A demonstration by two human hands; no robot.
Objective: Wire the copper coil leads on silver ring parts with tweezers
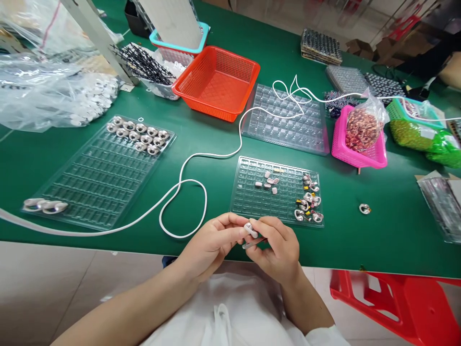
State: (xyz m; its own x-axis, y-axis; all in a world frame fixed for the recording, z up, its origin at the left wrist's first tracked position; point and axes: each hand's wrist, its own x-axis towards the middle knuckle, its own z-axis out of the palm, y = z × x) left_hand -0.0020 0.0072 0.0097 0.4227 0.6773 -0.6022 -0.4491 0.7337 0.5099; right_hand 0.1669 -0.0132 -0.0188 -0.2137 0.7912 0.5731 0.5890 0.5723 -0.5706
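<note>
Over the table's front edge, my left hand (219,241) pinches a small white earbud-like part (251,230) between thumb and fingers. My right hand (276,245) touches the same part with its fingertips. A thin flat metal tool (254,243), its kind unclear, lies under the fingers of that closed hand. Just beyond them is a clear plastic tray (248,192). It carries several small pale rectangular pieces (269,181) in its middle and several silver-white earbud parts (309,199) with yellow and red bits along its right side.
Another clear tray (97,178) at left holds shiny rounded parts. A white cable (201,154) loops across the green table. Behind stand a red basket (219,81) and an unfilled clear tray (284,120). To the right are a pink basket (340,139) and one loose silver part (365,208).
</note>
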